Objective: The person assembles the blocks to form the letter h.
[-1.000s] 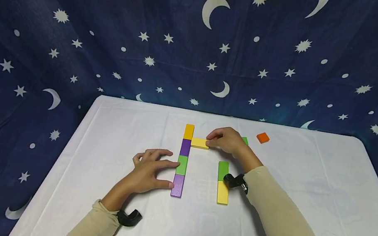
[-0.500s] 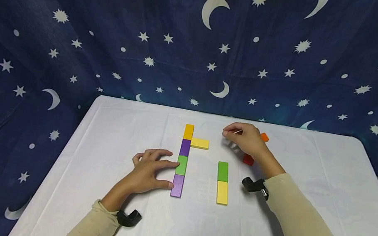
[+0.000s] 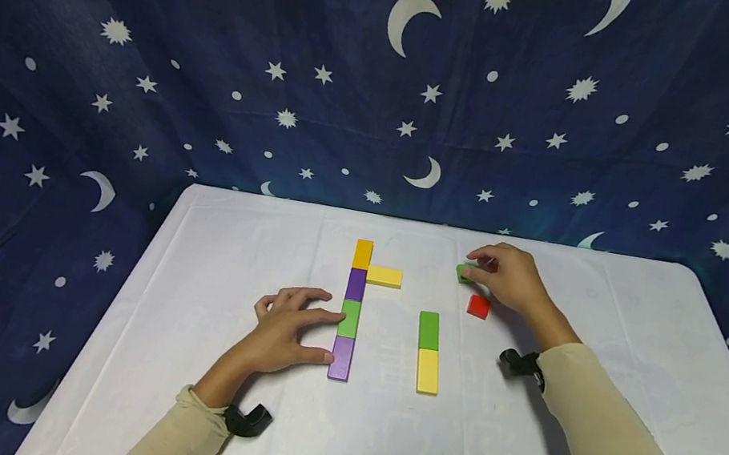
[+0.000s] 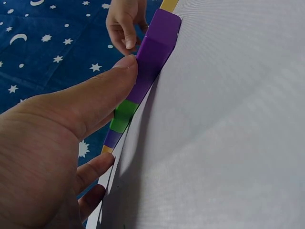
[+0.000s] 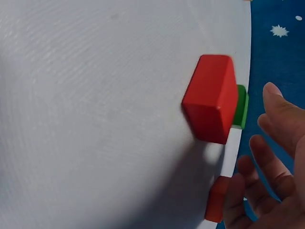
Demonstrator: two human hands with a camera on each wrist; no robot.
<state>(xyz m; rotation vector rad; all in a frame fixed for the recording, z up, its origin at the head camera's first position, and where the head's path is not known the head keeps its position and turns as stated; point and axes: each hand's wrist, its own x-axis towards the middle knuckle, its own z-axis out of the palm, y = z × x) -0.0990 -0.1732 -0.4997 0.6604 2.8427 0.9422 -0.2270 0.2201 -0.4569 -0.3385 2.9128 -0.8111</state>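
My left hand (image 3: 283,331) lies beside a column of flat blocks, its fingers spread. The index fingertip touches the light green block (image 3: 350,319) and the thumb touches the lilac block (image 3: 341,358). Above these in the column are a dark purple block (image 3: 356,285) and an orange-yellow block (image 3: 363,254). My right hand (image 3: 509,277) hovers at a loose green block (image 3: 463,274), thumb and fingers apart. In the right wrist view the green block (image 5: 241,107) shows beyond a red block (image 5: 212,98), with the fingers loosely bent beside it.
A pale yellow block (image 3: 385,277) juts right from the column. To the right, a darker green block (image 3: 429,331) and a yellow block (image 3: 428,372) form a short column. An orange block (image 5: 218,199) lies near the right hand. A white cloth (image 3: 221,251) covers the table.
My right hand has left the pale yellow block and moved right to the loose green block. The red block has come into view. My left hand stays in place.
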